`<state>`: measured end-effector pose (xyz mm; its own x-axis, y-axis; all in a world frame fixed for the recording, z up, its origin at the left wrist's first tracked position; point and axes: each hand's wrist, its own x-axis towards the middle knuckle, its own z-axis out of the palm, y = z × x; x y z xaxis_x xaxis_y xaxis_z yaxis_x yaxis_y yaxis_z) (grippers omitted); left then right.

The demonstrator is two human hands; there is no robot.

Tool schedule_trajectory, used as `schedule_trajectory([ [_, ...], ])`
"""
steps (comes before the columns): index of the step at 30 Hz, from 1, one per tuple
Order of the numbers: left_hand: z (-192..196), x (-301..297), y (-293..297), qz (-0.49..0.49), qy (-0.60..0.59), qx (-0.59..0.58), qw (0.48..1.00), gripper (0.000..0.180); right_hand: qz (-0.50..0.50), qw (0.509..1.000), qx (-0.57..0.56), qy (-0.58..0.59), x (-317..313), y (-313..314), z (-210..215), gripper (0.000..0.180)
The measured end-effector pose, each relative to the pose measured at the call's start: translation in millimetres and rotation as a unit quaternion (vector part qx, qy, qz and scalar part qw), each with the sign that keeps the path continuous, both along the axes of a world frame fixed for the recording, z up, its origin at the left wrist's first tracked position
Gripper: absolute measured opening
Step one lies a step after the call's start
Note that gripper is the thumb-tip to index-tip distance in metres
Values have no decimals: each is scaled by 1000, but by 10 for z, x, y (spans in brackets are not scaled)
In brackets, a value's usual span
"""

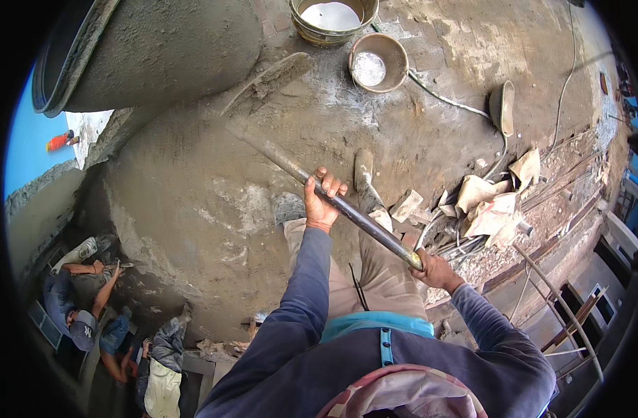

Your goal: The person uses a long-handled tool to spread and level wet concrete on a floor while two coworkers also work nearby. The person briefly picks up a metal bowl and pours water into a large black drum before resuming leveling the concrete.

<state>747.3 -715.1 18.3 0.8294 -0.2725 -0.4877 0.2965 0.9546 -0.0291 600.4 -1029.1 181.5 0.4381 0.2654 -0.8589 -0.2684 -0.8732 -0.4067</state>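
We take this for a building site — the ground (186, 188) is smeared with grey-brown muck that looks like mortar. At the far left we see a big drum (172, 63) caked in the same stuff, and beside it, farther right, a larger bucket (315, 31) and a smaller bucket (385, 86), both grimy. A long-handled tool (364, 217) slants across the middle. On our right lie crumpled sacks (492, 212) among rubble — and at the near left crouches a person in a cap (84, 330).
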Motion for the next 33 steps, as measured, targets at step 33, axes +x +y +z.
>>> schedule_trajectory([
  [33,1338,-5652,-1496,-71,492,371,784,37,656,722,-181,-127,2673,790,-1181,57],
])
